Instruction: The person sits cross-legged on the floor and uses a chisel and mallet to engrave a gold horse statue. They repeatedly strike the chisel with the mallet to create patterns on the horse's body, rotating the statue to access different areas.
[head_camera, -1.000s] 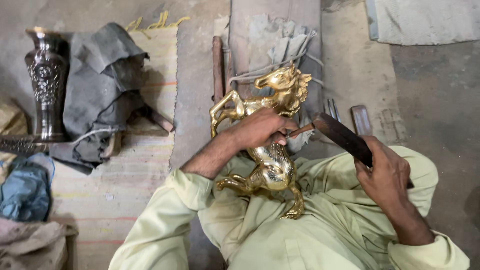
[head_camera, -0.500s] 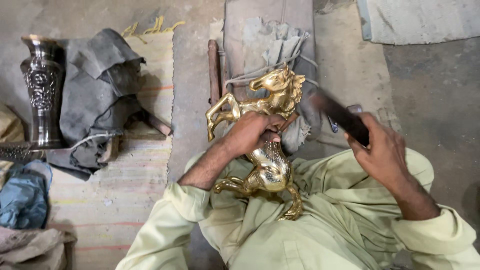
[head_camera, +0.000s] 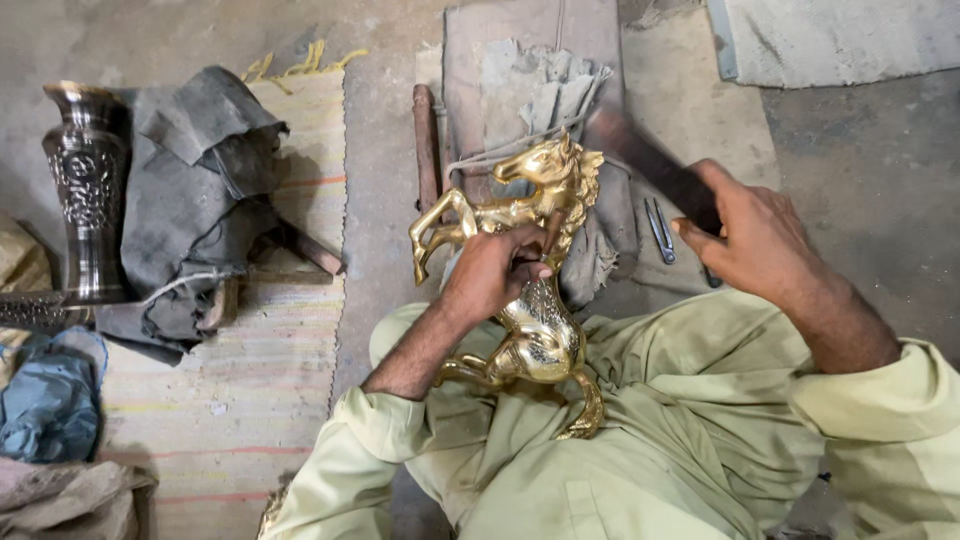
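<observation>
A: Where was the horse?

B: Brass horse figurine (head_camera: 535, 290) rested on the person's lap, rearing pose, head pointing away from them, hind legs and tail down on the pale green clothing (head_camera: 640, 440).

A: Hands?

B: Left hand (head_camera: 495, 270) was wrapped around the horse's chest and neck, fingers pressed tight on it. Right hand (head_camera: 750, 235) was raised beside the head, grip closed around a dark flat file (head_camera: 650, 165), its blurred tip near the mane.

A: How far along?

B: Hard to pin down. The body shone bright gold, so I'd judge most of the surface was finished. Work looked to be on the head and mane area. Couldn't tell whether the file touched the metal.

A: Anything else around?

B: Dark embossed metal vase (head_camera: 85, 190) stood upright on the floor at far left, grey cloth (head_camera: 200, 190) heaped beside it on a striped mat (head_camera: 290, 340). Small tweezers (head_camera: 658, 230) lay on the floor near the right hand. None of those were being handled.
</observation>
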